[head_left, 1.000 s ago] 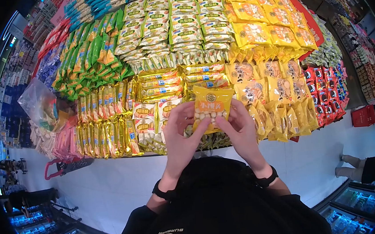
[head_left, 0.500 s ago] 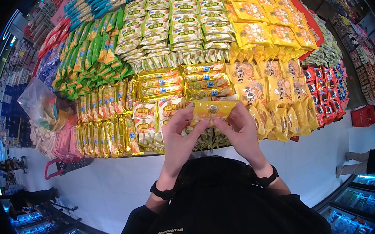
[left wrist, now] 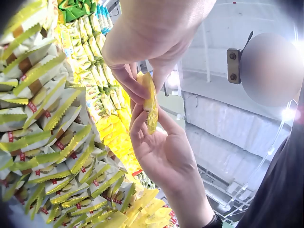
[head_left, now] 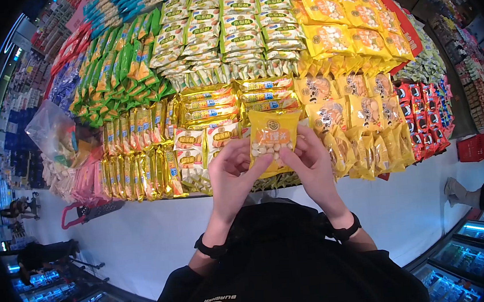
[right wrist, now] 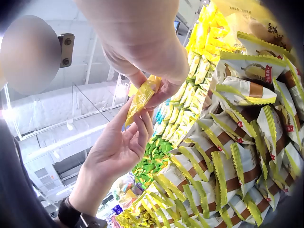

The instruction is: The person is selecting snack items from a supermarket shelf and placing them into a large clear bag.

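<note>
A yellow snack packet (head_left: 274,134) with a clear lower part showing small round pale pieces is held upright in the head view, its printed face toward the wearer. The left hand (head_left: 232,172) pinches its lower left side, thumb on the front and fingers behind. On the lower right side the right hand (head_left: 313,165) pinches it the same way. Both wrist views show the packet (left wrist: 151,102) (right wrist: 141,100) edge-on between the two hands.
Behind the hands are rows of gold-wrapped bars (head_left: 209,104), green packets (head_left: 122,63) and yellow packets (head_left: 330,40). A clear plastic bag (head_left: 53,130) lies at the left. A red basket (head_left: 472,148) and a person's legs (head_left: 461,192) are at the right.
The packet tipped back between the hands, then came upright again with its face showing. Both hands kept their pinch on it. The display shifted slightly in view, and the person at the right moved.
</note>
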Demonstrator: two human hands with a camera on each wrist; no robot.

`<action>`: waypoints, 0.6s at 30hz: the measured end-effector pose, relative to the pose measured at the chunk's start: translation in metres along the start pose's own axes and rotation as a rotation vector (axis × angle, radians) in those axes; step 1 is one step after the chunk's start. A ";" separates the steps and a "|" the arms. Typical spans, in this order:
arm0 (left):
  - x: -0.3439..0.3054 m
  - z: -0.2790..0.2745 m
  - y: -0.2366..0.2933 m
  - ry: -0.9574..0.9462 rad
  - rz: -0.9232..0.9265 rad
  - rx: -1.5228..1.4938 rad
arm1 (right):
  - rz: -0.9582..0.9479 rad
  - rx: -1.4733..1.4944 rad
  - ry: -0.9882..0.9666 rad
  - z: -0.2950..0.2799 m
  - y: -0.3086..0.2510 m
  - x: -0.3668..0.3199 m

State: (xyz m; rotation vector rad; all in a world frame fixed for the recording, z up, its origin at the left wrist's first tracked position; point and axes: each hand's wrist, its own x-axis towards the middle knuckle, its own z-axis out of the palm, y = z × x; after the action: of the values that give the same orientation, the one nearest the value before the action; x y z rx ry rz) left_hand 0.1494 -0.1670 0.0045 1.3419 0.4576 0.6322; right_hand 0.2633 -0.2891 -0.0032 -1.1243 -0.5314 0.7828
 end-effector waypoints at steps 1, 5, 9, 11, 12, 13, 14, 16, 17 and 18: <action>-0.003 0.000 0.001 -0.006 0.009 0.050 | 0.006 -0.014 0.014 0.000 0.002 -0.001; -0.012 0.001 0.003 -0.022 0.073 0.167 | 0.048 0.018 0.072 0.004 0.018 -0.003; -0.013 -0.001 0.007 -0.134 0.313 0.302 | 0.096 0.180 0.054 0.021 0.018 -0.004; -0.018 -0.005 0.011 -0.106 0.455 0.476 | 0.114 0.292 -0.083 0.023 0.020 -0.009; -0.020 -0.007 0.014 -0.089 0.527 0.564 | 0.123 0.348 -0.155 0.027 0.022 -0.011; -0.025 -0.010 0.018 -0.067 0.497 0.564 | 0.111 0.318 -0.177 0.033 0.025 -0.010; -0.027 -0.015 0.020 -0.070 0.489 0.558 | 0.110 0.310 -0.173 0.042 0.026 -0.011; -0.035 -0.031 0.024 -0.067 0.468 0.550 | 0.116 0.293 -0.172 0.061 0.028 -0.014; -0.041 -0.042 0.028 -0.067 0.441 0.558 | 0.135 0.314 -0.172 0.072 0.033 -0.015; -0.047 -0.053 0.032 -0.066 0.414 0.566 | 0.155 0.335 -0.173 0.083 0.040 -0.017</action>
State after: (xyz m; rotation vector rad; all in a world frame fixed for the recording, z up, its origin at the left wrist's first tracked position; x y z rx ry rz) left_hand 0.0745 -0.1550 0.0240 2.0201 0.3142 0.8304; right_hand 0.1813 -0.2449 -0.0105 -0.7980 -0.4399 1.0676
